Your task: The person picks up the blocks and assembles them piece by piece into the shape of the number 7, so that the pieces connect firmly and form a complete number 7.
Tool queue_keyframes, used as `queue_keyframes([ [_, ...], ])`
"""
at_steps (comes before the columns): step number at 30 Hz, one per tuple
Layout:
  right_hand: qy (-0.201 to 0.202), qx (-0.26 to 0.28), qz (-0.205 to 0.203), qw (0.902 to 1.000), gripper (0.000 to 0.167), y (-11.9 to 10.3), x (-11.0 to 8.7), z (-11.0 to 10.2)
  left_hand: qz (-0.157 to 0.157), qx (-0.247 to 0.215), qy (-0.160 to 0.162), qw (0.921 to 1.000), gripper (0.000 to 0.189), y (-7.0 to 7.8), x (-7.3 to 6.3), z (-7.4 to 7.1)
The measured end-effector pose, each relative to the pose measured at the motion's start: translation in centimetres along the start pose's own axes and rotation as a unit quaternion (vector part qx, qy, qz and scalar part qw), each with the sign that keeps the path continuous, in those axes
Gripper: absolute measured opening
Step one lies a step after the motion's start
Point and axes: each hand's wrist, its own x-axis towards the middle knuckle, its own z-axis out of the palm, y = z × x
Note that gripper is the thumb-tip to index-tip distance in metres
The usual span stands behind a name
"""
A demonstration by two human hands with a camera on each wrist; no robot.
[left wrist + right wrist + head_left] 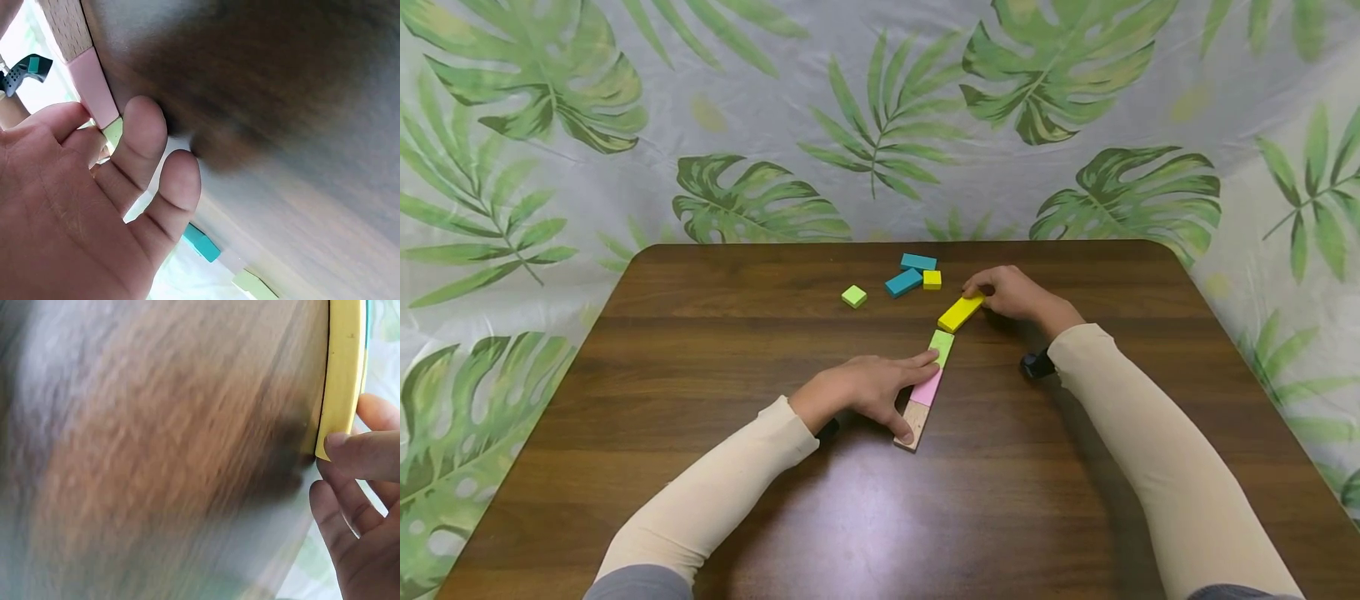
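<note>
A straight row of flat blocks lies on the table: a bare wood block [917, 414] nearest, a pink block [927, 390], then a light green block [943, 340]. My left hand [872, 387] rests on this row, thumb on the bare wood block and extended fingers over the pink and green ones. In the left wrist view, the other two fingers hang free beside the pink block [92, 87]. My right hand [1015, 293] pinches the far end of a long yellow block [958, 315]. That block's near end sits close to the green block, angled to the right.
Farther back lie two teal blocks, one in front [903, 283] and one behind [919, 262]. Next to them is a small yellow block [932, 280]. A small light green block [853, 296] lies to their left. The brown wooden table [700, 333] ends at a leaf-patterned curtain [880, 125].
</note>
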Motion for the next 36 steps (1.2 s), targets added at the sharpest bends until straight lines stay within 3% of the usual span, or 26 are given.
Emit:
queue_keyframes([
  [11,-0.004,-0.021,-0.043,0.9989,0.034,-0.7,0.6,0.8,0.008,0.001,-0.002,1.0,0.101,0.3,-0.1,0.2],
  [36,0.006,-0.027,-0.06,0.9978,0.038,-1.1,1.0,0.9,-0.002,0.006,-0.001,1.0,0.102,0.3,-0.3,0.1],
])
